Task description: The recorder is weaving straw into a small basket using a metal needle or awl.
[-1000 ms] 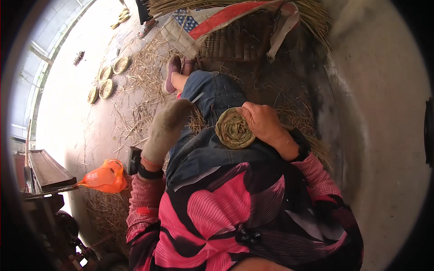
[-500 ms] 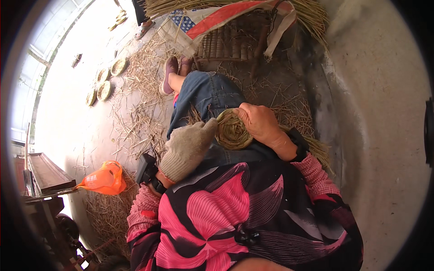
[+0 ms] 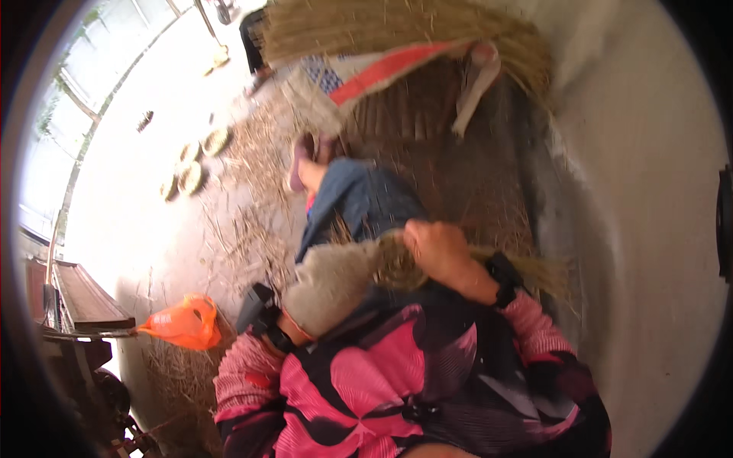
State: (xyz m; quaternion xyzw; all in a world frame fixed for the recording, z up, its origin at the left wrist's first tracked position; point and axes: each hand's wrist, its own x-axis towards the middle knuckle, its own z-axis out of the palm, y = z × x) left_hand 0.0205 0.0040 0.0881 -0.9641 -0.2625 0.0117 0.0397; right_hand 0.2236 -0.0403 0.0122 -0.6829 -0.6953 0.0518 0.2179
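Note:
A small round straw basket (image 3: 398, 263), coiled and greenish-yellow, is held over my lap, blurred by motion. My left hand (image 3: 332, 282), in a knitted light-grey glove, is closed on its left edge, fingers partly hidden. My bare right hand (image 3: 445, 252) grips the upper right rim with thumb and fingers pinched together. From beneath my right wrist, loose straw stalks (image 3: 538, 275) stick out to the right. Below the basket are my blue trousers (image 3: 366, 202) and a black and pink patterned apron (image 3: 374, 359).
A thick straw bundle (image 3: 397, 27) lies on a striped sack (image 3: 397, 72) over a slatted wooden stand (image 3: 405, 111). Several round woven pieces (image 3: 191, 177) are on the floor at left, near scattered straw (image 3: 252, 229). An orange plastic bag (image 3: 187, 320) hangs lower left; another person's leg (image 3: 250, 42) shows above.
The whole view has shifted, so the scene sits lower and is blurred. Both hands still hold the basket; my left hand's glove now looks more side-on against its left edge.

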